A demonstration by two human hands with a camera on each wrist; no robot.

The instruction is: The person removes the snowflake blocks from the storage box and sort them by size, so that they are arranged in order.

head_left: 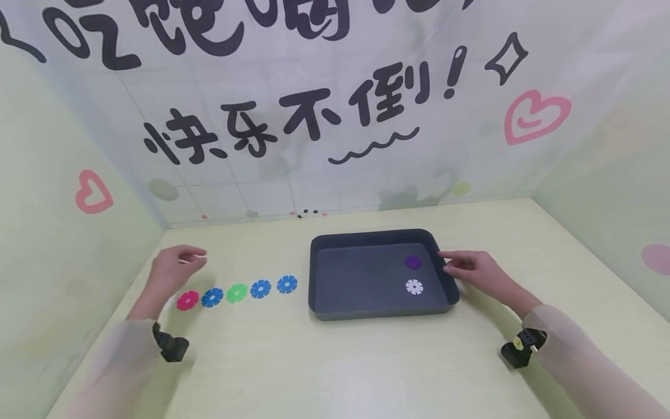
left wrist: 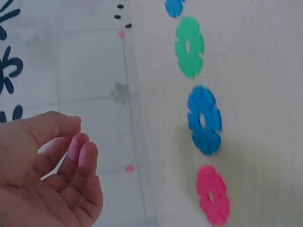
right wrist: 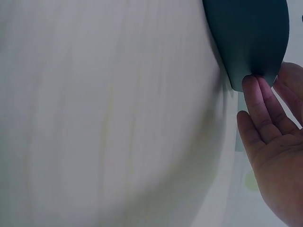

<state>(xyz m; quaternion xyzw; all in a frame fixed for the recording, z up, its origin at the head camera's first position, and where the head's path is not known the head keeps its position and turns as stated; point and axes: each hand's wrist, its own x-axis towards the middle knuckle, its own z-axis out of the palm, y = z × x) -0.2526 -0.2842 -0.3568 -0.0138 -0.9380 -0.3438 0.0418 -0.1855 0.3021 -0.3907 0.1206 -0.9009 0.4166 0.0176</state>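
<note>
My left hand [head_left: 175, 269] hovers over the left end of a row of notched plastic snowflake discs. Its fingers curl loosely toward the thumb, with nothing between them in the left wrist view. Below it lie a pink disc [head_left: 188, 301] and a blue disc [head_left: 211, 297]; a green disc [head_left: 237, 293] and two more blue discs continue rightward. My right hand [head_left: 478, 270] is at the right side of a dark grey tray [head_left: 384, 314]. In the right wrist view, its extended fingertips [right wrist: 251, 85] touch the tray's outer wall. Inside the tray are a purple disc [head_left: 413, 262] and a white disc [head_left: 414, 287].
A pale wood-grain table [head_left: 314, 372] bears everything. Behind it stands a light wall panel [head_left: 293, 169] with black lettering, and side panels enclose the left and right. A whitish piece [head_left: 168, 303] shows partly beside my left wrist. Each wrist carries a small black camera.
</note>
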